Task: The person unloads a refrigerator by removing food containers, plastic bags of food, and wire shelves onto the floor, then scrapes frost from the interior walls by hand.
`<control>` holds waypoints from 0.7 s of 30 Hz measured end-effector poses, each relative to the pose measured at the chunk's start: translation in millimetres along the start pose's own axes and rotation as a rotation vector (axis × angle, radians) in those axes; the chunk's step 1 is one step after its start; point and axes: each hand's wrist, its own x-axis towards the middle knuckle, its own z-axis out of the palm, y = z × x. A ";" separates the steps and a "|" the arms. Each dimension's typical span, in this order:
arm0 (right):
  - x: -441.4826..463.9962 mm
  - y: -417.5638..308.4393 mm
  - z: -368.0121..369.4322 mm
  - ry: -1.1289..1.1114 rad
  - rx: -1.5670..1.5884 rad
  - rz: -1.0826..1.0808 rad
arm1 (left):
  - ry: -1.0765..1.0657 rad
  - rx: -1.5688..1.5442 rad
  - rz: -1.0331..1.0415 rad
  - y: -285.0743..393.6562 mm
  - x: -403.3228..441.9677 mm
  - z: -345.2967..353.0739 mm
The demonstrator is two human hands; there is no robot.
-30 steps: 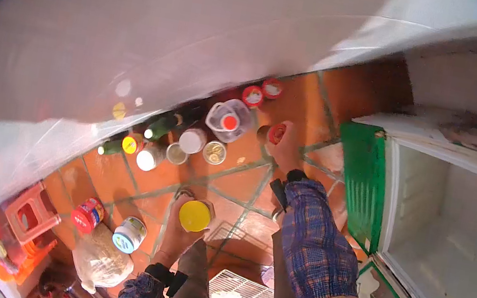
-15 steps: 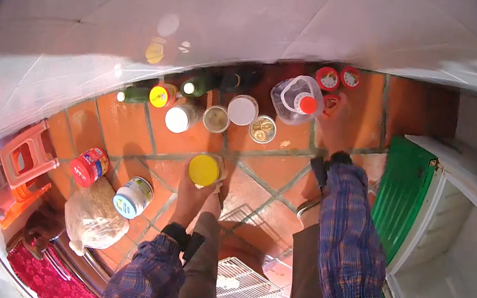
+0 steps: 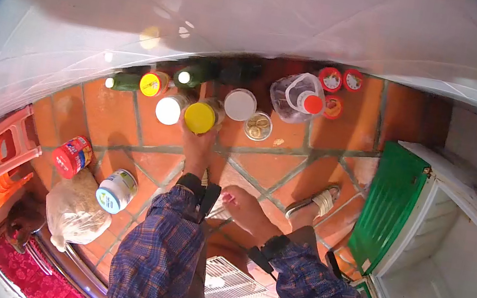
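My left hand [image 3: 197, 147] is closed around a jar with a yellow lid [image 3: 200, 118], at the front of the row of containers. The yellow-lidded jar covers part of what stands behind it. Just left of it is a jar with a white lid [image 3: 168, 111]; to its right are a jar with a pale lid [image 3: 240, 105] and a clear-topped jar [image 3: 258, 126]. Nothing shows in my right hand [image 3: 246, 211], which hangs over the floor near my knees, its fingers loosely apart.
A clear jug [image 3: 289, 101] with a red cap and several red-lidded jars [image 3: 329, 79] stand by the wall. Green bottles [image 3: 191, 75] line the left. An open white fridge cabinet [image 3: 443, 246] is on the right. A tied plastic bag [image 3: 77, 210] and two tubs lie left.
My left hand has carried the yellow-lidded jar forward to the row. My right hand has left the red-lidded jar beside the jug and drawn back toward me.
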 end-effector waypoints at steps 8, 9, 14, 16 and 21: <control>-55.5 52.5 -36.2 0.144 -0.095 0.090 | -0.113 -0.058 -0.334 -8.5 -27.9 -33.6; -60.8 70.9 -47.8 0.163 -0.188 0.044 | -0.236 -0.139 -0.346 -32.4 -38.6 -49.2; -101.9 54.0 -112.6 0.411 -0.196 0.062 | -0.584 -0.162 -0.454 -7.4 -76.6 -25.7; -109.7 57.2 -132.2 0.559 -0.257 -0.013 | -0.769 -0.157 -0.245 42.3 -85.0 19.8; -199.0 -32.1 -201.3 0.810 0.376 0.024 | -1.174 0.293 0.453 324.3 -161.4 141.9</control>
